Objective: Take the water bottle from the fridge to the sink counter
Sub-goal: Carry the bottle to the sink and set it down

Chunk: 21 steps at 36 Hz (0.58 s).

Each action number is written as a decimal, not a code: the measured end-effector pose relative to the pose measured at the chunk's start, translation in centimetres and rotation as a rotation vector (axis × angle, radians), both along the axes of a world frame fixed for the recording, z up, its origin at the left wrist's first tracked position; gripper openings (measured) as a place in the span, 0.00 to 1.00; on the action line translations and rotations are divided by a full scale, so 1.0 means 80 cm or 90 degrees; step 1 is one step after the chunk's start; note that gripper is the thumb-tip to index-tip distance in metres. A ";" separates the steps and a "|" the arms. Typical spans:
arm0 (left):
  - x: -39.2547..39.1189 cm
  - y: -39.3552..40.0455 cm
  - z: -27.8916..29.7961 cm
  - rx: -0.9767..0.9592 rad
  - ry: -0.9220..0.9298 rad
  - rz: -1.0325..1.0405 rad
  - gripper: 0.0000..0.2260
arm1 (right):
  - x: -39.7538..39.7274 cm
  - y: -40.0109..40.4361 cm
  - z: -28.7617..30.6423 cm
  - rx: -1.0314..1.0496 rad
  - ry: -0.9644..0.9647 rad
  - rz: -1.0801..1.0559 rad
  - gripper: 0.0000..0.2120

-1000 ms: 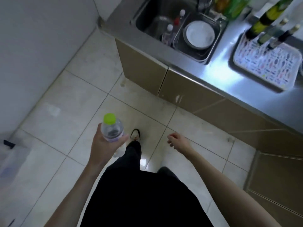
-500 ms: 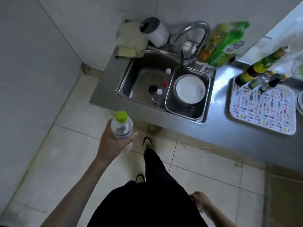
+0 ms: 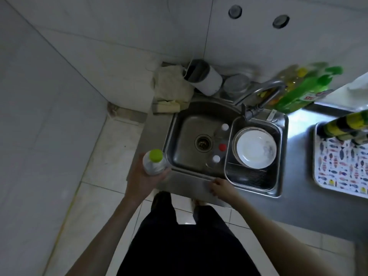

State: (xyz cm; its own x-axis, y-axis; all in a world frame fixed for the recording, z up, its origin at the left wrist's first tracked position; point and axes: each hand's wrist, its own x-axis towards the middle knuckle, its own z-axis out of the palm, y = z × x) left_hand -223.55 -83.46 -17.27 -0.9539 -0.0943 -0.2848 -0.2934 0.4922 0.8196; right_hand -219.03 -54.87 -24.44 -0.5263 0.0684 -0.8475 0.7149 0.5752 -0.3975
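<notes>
A clear water bottle (image 3: 154, 163) with a lime-green cap stands upright in my left hand (image 3: 142, 181), which is shut around its lower body. The bottle hangs just off the left front corner of the steel sink counter (image 3: 189, 182), beside the sink basin (image 3: 191, 140). My right hand (image 3: 220, 187) rests on the counter's front edge below the basin, fingers curled, holding nothing.
Three small capped bottles (image 3: 219, 148) stand inside the basin. A wire rack with a white plate (image 3: 256, 149) fills its right side. Behind are a tap (image 3: 264, 92), a cloth (image 3: 171, 86), a tipped cup (image 3: 203, 78) and green bottles (image 3: 300, 90). A fish-patterned tray (image 3: 340, 166) sits right.
I have stepped up to the sink. My left hand carried the bottle forward to the counter's corner, and my right hand rose from my side onto the counter's front edge.
</notes>
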 end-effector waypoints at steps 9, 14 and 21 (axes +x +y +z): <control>-0.166 -0.052 -0.067 -0.053 0.075 -0.138 0.26 | -0.023 -0.067 -0.044 0.083 -0.080 -0.036 0.10; -0.219 -0.058 -0.093 -0.089 0.053 -0.164 0.27 | -0.010 -0.088 -0.064 0.123 -0.068 -0.084 0.09; -0.247 -0.052 -0.105 -0.121 0.034 -0.191 0.27 | -0.006 -0.102 -0.080 0.202 -0.053 -0.134 0.09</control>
State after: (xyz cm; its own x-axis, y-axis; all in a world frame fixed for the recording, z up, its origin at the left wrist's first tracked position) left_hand -243.30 -87.58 -25.70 -0.9603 0.1452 -0.2382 -0.0725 0.6946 0.7157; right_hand -219.48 -63.03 -30.80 -0.4027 0.4327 -0.8066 0.8529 0.4973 -0.1590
